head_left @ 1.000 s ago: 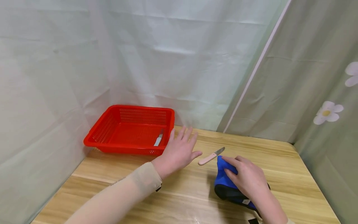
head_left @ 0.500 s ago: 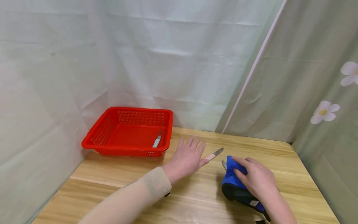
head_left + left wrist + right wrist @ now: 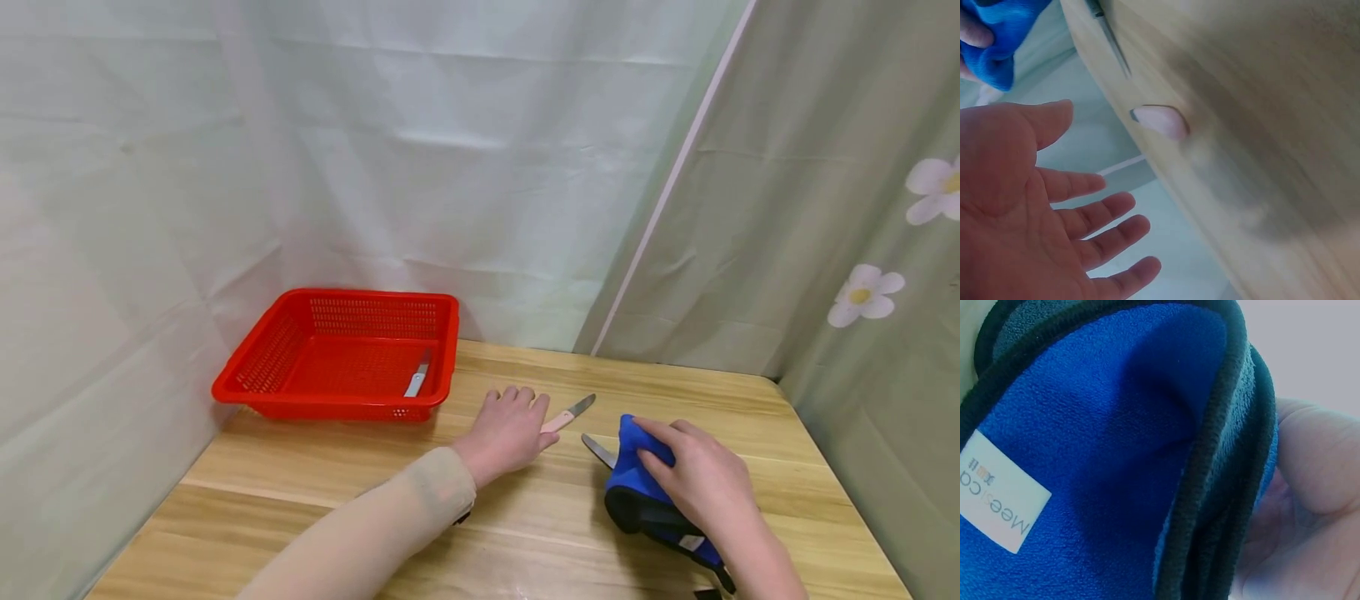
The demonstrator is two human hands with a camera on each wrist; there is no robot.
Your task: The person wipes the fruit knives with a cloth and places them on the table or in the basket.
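Note:
My left hand is held beside a knife with a pale pink handle, overlapping the handle's end in the head view. In the left wrist view, the fingers are spread and relaxed, with a gap to the pink handle. My right hand pinches a folded blue cloth with dark edging; a white label shows in the right wrist view. A second knife's blade sticks out to the left of the cloth, its handle hidden in the head view.
A red plastic basket stands at the back left of the wooden table. Inside it lies a knife with a white handle. Pale curtains hang behind and on both sides.
My left hand has moved right and slightly nearer, to the pink-handled knife, its fingers bending a little. My right hand has shifted right with the cloth, and the second knife's blade has come into view.

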